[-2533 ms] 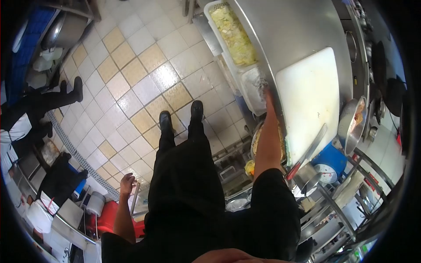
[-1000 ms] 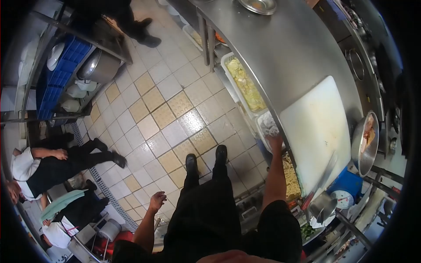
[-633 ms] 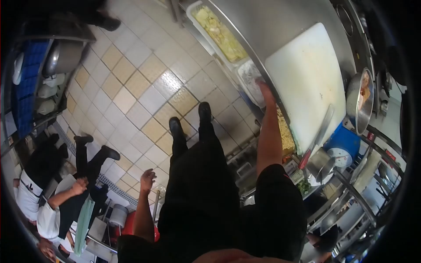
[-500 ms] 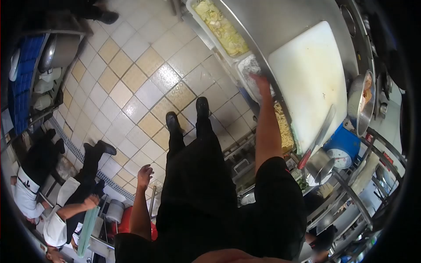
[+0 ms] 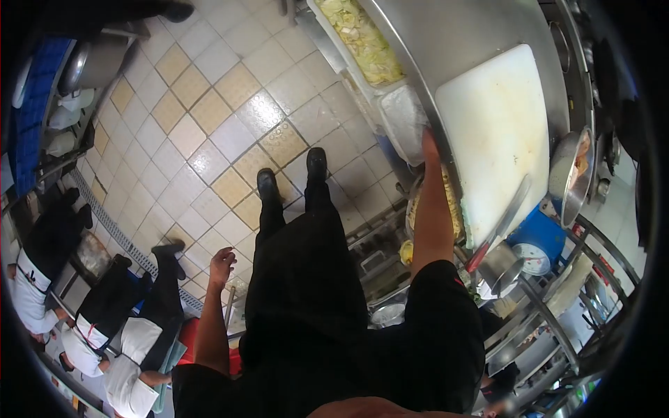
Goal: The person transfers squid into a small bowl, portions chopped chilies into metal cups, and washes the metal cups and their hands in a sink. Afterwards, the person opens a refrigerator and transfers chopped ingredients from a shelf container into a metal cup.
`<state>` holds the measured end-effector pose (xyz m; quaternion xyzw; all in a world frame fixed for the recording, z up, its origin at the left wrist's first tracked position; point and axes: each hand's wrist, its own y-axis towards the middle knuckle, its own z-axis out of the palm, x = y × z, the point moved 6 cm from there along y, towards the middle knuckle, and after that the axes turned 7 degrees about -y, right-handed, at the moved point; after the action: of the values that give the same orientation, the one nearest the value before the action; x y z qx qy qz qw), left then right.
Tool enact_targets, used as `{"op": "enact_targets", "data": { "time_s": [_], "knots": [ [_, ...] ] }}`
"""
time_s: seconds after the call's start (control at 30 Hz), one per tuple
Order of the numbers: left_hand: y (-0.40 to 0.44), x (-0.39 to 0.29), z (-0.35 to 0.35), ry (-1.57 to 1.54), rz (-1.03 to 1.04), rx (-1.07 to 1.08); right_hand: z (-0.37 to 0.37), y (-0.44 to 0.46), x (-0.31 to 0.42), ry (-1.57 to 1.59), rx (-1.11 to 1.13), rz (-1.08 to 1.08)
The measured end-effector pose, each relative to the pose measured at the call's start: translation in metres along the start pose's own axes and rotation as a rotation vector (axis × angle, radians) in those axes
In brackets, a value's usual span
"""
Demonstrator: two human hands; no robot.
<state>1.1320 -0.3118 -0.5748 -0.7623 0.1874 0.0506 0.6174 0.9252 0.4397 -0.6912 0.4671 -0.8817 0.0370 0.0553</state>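
Note:
My right hand [image 5: 430,143] reaches down at the counter's edge, at the near end of a white tub [image 5: 401,108] lined or filled with something white and filmy. Its fingers are hidden under the metal rim. A container of pale yellow noodles [image 5: 456,221] lies below my right forearm. Beyond the tub stands a tray of chopped cabbage [image 5: 359,45]. My left hand [image 5: 222,266] hangs over the floor at my side, fingers loosely bent and apart, holding nothing.
On the steel counter lies a white cutting board [image 5: 498,132] with a red-handled knife [image 5: 507,216] along its edge. Nearby are a metal bowl [image 5: 573,174], a blue scale [image 5: 543,237] and a steel pot [image 5: 500,267]. Several people in white aprons [image 5: 132,369] stand at left.
My right hand has moved from over the white tub towards its near end and under the counter's rim. The view has shifted slightly. At left, the co-workers have changed position.

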Motion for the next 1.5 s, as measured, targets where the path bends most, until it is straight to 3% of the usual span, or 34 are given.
{"op": "enact_targets", "data": {
  "time_s": [0.07, 0.17, 0.27, 0.33, 0.47, 0.63, 0.8, 1.0, 1.27, 1.5],
  "knots": [
    [0.006, 0.009, -0.003, -0.009, -0.014, -0.014, -0.105, -0.011, 0.097, -0.090, 0.400, 0.105],
    [0.011, 0.016, -0.001, -0.004, 0.002, -0.001, 0.009, -0.003, 0.009, 0.610, 0.537, 0.198],
    [0.013, 0.017, 0.001, -0.018, 0.007, 0.004, -0.037, -0.010, 0.080, 0.624, 0.638, 0.112],
    [0.011, 0.016, 0.005, -0.025, 0.000, 0.001, -0.054, -0.003, 0.120, 0.496, 0.609, 0.063],
    [0.004, 0.012, 0.010, -0.026, -0.031, 0.018, -0.015, 0.009, 0.113, 0.214, 0.382, 0.029],
    [0.006, 0.015, 0.011, -0.003, -0.033, 0.022, -0.023, 0.001, 0.064, 0.162, 0.137, 0.056],
    [0.008, -0.010, 0.023, 0.046, 0.014, 0.025, -0.079, -0.021, -0.016, 0.518, -0.078, 0.325],
    [0.019, -0.031, 0.043, 0.018, 0.087, 0.068, -0.104, -0.055, -0.029, 0.927, -0.153, 0.559],
    [0.022, -0.035, 0.049, -0.031, 0.066, 0.053, -0.107, -0.075, -0.013, 1.236, -0.088, 0.685],
    [0.015, -0.033, 0.044, -0.001, 0.068, 0.026, -0.090, -0.063, 0.064, 1.519, 0.301, 0.758]
  ]
}}
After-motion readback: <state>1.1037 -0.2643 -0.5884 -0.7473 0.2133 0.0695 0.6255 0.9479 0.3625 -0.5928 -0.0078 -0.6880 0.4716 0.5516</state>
